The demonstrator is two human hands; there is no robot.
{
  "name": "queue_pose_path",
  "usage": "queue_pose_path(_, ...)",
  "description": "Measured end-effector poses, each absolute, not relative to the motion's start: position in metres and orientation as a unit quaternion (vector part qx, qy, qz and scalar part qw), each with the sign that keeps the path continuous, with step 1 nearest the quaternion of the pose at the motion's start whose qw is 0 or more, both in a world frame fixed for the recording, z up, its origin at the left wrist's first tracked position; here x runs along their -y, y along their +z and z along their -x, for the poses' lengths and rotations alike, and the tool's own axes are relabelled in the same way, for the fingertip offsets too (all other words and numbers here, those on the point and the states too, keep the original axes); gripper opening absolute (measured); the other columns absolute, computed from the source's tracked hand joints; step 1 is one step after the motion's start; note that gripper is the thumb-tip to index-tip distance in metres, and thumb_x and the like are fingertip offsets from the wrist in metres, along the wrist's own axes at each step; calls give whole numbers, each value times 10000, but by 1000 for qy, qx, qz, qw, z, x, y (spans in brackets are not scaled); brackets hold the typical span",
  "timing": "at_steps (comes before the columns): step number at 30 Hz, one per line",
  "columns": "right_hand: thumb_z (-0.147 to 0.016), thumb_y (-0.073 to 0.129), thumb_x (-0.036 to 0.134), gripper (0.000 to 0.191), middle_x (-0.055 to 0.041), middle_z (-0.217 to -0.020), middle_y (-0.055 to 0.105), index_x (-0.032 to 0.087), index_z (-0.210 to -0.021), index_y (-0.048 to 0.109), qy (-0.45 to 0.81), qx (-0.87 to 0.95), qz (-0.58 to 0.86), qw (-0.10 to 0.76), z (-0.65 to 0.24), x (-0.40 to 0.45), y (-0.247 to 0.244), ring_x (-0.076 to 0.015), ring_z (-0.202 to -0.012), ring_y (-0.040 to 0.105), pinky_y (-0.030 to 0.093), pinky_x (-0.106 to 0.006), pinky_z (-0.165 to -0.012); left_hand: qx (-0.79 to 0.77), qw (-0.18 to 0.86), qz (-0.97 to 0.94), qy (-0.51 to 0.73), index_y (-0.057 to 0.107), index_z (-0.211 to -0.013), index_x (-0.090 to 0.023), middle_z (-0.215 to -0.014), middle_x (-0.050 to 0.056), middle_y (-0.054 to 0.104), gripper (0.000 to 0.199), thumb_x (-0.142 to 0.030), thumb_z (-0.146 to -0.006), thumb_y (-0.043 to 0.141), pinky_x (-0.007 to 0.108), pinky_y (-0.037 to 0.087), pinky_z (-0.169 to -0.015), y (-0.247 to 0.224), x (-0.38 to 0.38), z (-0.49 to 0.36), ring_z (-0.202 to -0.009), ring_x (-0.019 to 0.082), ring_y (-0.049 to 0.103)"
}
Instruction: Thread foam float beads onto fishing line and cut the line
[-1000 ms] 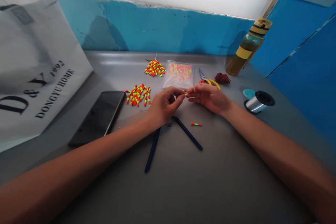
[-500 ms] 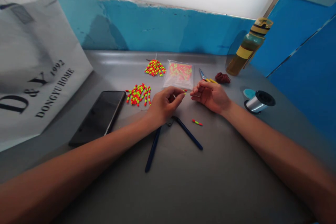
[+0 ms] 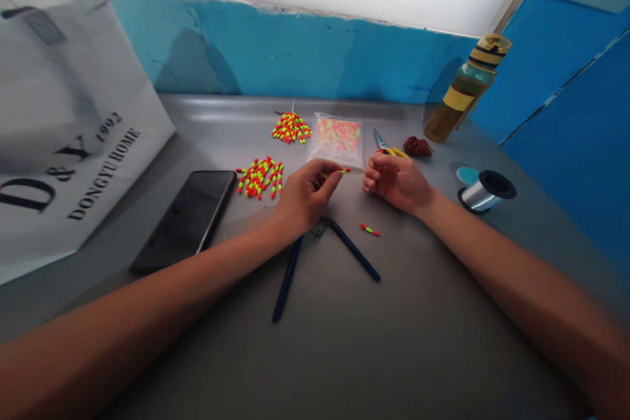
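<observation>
Partly within left hand [image 3: 306, 193], bright beads [image 3: 346, 170].

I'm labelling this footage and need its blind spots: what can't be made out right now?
All in the head view:
Beads in the left hand: partly covered by its fingers; count unclear.
Blue-handled pliers: head partly hidden by the left hand.
Scissors: handles partly behind the right hand.
White bag: cut off by the left and top edges.

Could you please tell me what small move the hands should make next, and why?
Perhaps bring the right hand in to the bright beads: the left hand pinches them, their tip sticks out rightward, and the right hand is curled apart from them.
</observation>
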State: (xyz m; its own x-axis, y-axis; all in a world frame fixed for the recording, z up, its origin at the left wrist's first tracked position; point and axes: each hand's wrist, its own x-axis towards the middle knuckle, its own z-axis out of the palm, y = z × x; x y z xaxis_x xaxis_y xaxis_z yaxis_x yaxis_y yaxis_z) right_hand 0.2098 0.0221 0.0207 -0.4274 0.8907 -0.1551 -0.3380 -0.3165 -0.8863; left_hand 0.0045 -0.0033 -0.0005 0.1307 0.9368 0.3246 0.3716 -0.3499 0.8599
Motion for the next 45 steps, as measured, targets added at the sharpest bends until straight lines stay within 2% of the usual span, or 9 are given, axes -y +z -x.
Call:
queue_pose_path(8, -814, 614, 272, 208, 18, -589, 414, 200, -646, 514, 740, 419, 329, 410, -210, -23, 21, -132, -555, 450, 421, -282, -588, -469, 331, -678, 459, 665, -924, -216, -664, -17, 587, 186, -387, -880, 604, 253, 394, -531, -4, 1, -4, -586, 139, 518)
queue_pose_path(14, -810, 625, 274, 199, 21, -580, 455, 198, -654, 529, 736, 413, 335, 419, -209, -22, 21, -130, -560, 477, 439, -282, -598, -462, 343, -680, 455, 648, -929, -211, -779, 22, 686, 179, -378, -891, 598, 258, 423, -540, -6, 1, -2, -600, 137, 549)
queue_pose_path(18, -783, 657, 239, 72, -37, -836, 665, 189, -746, 620, 718, 406, 348, 445, -207, -20, 21, -166, -781, 624, 499, -295, -696, -448, 365, -667, 470, 602, -960, -208, -835, 34, 705, 135, -320, -889, 581, 257, 424, -540, -3, 2, -4, -619, 133, 570)
queue_pose_path(21, -769, 680, 221, 60, -59, -1027, 694, 178, -754, 640, 707, 400, 354, 463, -206, -19, 20, -162, -856, 643, 510, -280, -715, -447, 364, -657, 485, 570, -985, -209, -853, 26, 678, 152, -282, -856, 606, 253, 420, -551, -1, 3, -6, -665, 135, 599)
queue_pose_path(25, -797, 690, 263, 112, -13, -771, 637, 177, -759, 629, 716, 416, 340, 446, -208, -21, 19, -106, -611, 551, 473, -248, -592, -456, 342, -656, 494, 562, -1053, -211, -863, 10, 626, 232, -250, -831, 617, 252, 409, -549, -2, 3, -5, -649, 122, 563)
queue_pose_path(28, -823, 690, 321, 166, 37, -604, 527, 184, -775, 610, 723, 441, 345, 405, -210, -22, 19, -73, -457, 414, 364, -223, -459, -442, 345, -668, 488, 562, -1119, -213, -817, -12, 599, 295, -196, -825, 573, 250, 396, -540, -2, 3, -4, -608, 114, 526)
queue_pose_path(34, -840, 684, 354, 203, 86, -491, 385, 177, -774, 611, 707, 483, 342, 387, -208, -20, 20, -47, -395, 249, 201, -210, -392, -457, 321, -698, 447, 655, -902, -213, -663, -34, 553, 121, -291, -870, 569, 261, 357, -542, 1, 4, -4, -575, 127, 472)
queue_pose_path(38, -839, 694, 364, 208, 93, -469, 385, 171, -795, 630, 683, 506, 355, 389, -206, -19, 19, -49, -387, 261, 211, -207, -388, -441, 342, -704, 438, 671, -886, -197, -637, -37, 528, 260, -419, -922, 541, 255, 347, -536, 2, 4, -4, -570, 124, 452)
queue_pose_path(45, -840, 705, 421, 266, 37, -586, 564, 162, -836, 643, 655, 530, 373, 388, -204, -17, 16, -71, -454, 468, 371, -197, -428, -438, 342, -719, 418, 692, -848, -178, -594, -44, 516, 347, -462, -945, 518, 246, 329, -515, 6, 7, -2, -529, 109, 426)
